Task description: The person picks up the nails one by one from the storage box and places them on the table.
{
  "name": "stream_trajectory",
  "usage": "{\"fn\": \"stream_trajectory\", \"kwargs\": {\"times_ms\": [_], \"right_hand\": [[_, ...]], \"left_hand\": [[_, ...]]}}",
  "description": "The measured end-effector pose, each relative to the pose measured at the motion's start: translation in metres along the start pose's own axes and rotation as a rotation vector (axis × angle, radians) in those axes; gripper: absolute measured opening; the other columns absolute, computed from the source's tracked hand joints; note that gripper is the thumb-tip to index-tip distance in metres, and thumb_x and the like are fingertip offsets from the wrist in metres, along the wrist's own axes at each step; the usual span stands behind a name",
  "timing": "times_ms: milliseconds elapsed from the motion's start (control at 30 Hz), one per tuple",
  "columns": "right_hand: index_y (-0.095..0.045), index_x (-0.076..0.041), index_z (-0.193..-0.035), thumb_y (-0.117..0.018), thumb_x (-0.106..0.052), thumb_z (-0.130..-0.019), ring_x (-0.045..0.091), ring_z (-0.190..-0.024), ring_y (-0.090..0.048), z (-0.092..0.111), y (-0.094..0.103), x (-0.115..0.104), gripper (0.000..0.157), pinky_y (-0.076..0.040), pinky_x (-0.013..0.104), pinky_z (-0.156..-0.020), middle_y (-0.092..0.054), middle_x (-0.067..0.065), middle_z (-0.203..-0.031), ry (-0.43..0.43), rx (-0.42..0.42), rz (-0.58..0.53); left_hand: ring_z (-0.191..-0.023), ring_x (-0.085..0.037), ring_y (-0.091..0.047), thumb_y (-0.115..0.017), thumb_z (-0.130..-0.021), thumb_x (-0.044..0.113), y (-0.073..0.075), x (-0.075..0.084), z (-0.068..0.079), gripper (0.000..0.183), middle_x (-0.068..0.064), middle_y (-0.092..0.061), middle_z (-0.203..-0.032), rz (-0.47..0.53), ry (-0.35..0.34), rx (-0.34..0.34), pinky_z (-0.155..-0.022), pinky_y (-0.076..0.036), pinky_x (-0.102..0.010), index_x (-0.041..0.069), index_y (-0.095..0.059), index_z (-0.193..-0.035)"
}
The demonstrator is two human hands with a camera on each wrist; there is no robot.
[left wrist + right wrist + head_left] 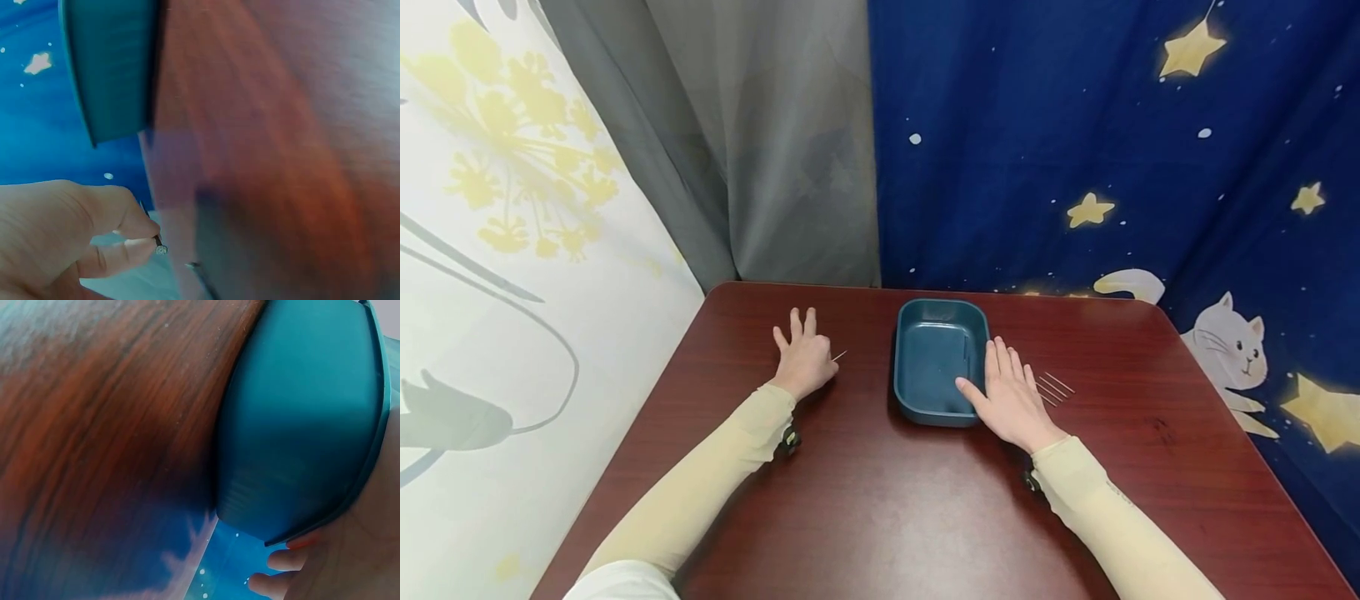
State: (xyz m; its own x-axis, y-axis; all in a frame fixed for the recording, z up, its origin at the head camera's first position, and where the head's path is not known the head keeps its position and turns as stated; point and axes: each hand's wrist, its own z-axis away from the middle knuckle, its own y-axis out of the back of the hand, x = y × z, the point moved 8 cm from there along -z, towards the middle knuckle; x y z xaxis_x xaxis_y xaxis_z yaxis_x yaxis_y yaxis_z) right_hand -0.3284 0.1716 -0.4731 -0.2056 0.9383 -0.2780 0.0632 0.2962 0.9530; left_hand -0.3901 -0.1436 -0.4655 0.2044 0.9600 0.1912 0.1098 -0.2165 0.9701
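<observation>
My left hand (805, 364) is over the left part of the table. Its thumb and index finger pinch a thin metal nail (161, 249), whose round head shows in the left wrist view; the other fingers are spread. A blue-green rectangular tray (936, 415) stands to the right of that hand. On the tray's right rim rests my right hand (1009, 398), fingers straight and thumb reaching over the inside. Several thin nails (1057, 387) lie side by side on the table just right of the right hand. Dark thin marks show inside the tray; I cannot tell what they are.
The dark red wooden table (880, 508) has rounded far corners. Behind it hang a grey curtain (797, 150) and a blue curtain (1000, 167) with stars. A white patterned cloth (535, 317) borders the left side.
</observation>
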Motion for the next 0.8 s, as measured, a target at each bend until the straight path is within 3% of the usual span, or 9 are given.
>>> {"fn": "stream_trajectory", "kwargs": {"times_ms": [300, 567, 800], "right_hand": [[-0.006, -0.006, -0.148, -0.033, -0.072, -0.083, 0.034, -0.139, -0.007, -0.002, -0.001, 0.001, 0.096, -0.011, 0.059, -0.106, -0.003, 0.012, -0.154, -0.014, 0.001, -0.001], [-0.005, -0.006, -0.148, -0.032, -0.074, -0.082, 0.033, -0.139, -0.008, -0.002, -0.002, 0.001, 0.099, -0.012, 0.058, -0.106, -0.005, 0.013, -0.154, -0.021, 0.003, -0.001], [-0.004, -0.006, -0.148, -0.027, -0.078, -0.079, 0.034, -0.139, -0.01, -0.002, -0.002, 0.002, 0.102, -0.013, 0.058, -0.106, -0.005, 0.012, -0.154, -0.022, 0.002, 0.005]], "left_hand": [[-0.136, -0.047, 0.005, -0.069, -0.075, 0.025, -0.014, -0.02, 0.007, 0.026, -0.027, -0.015, -0.148, -0.005, 0.103, 0.0, -0.096, -0.002, -0.072, 0.019, -0.057, -0.053], [-0.135, -0.047, 0.004, -0.069, -0.075, 0.023, -0.016, -0.03, 0.007, 0.02, -0.027, -0.017, -0.147, -0.009, 0.113, 0.019, -0.095, -0.002, -0.073, 0.018, -0.059, -0.057], [-0.135, -0.047, 0.004, -0.071, -0.075, 0.024, -0.011, -0.035, 0.01, 0.023, -0.024, -0.017, -0.148, -0.019, 0.113, -0.029, -0.094, 0.0, -0.074, 0.017, -0.058, -0.057]]}}
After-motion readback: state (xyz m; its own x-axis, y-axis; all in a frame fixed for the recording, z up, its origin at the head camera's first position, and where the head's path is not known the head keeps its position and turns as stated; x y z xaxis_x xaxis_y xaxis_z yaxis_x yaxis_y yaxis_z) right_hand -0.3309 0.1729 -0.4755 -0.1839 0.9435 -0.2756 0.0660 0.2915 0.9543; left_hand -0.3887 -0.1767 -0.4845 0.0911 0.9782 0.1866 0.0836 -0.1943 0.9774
